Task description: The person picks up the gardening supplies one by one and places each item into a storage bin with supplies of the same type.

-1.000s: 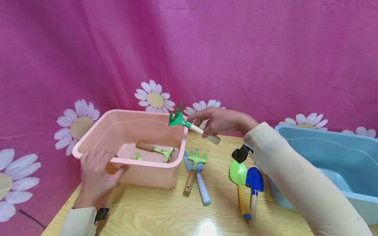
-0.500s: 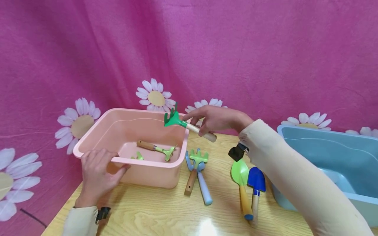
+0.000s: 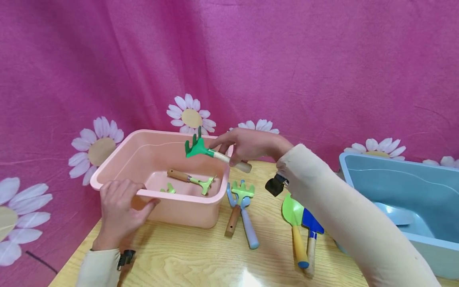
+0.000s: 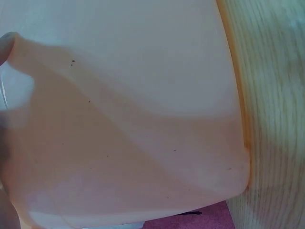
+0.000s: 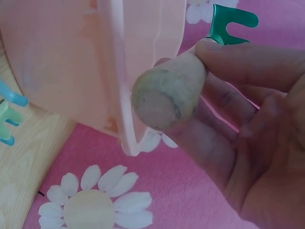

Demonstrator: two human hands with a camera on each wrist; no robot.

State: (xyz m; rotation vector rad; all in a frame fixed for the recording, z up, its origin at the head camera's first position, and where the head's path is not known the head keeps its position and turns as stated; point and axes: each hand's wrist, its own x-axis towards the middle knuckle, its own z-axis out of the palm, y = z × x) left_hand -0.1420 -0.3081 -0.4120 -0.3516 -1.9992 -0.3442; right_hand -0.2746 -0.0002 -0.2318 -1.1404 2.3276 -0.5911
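Green hand rake [image 3: 218, 156] held in the air at the right end of the pink tub [image 3: 183, 212], head pointing left.

Right hand [image 3: 247, 144]: grip narrow, thumb and fingers holding the wooden handle, which leaves the tined head free; the tilt, tines up and handle end lower, probably helps clear the rim. Left hand [image 3: 120, 210]: fingers over the near rim, thumb against the outer wall, presumably steadying the tub. Inside, a wooden-handled cultivator [image 3: 195, 180] lies on the floor of the tub; a light-green tool head [image 3: 169, 189] shows only partly above the front wall. On the worktop [image 3: 193, 255], a light-green rake [image 3: 235, 212] crosses a blue fork [image 3: 248, 227], and a light-green trowel [image 3: 295, 227] lies beside a blue spade [image 3: 312, 238]; handles face the person, likely for easy reach.
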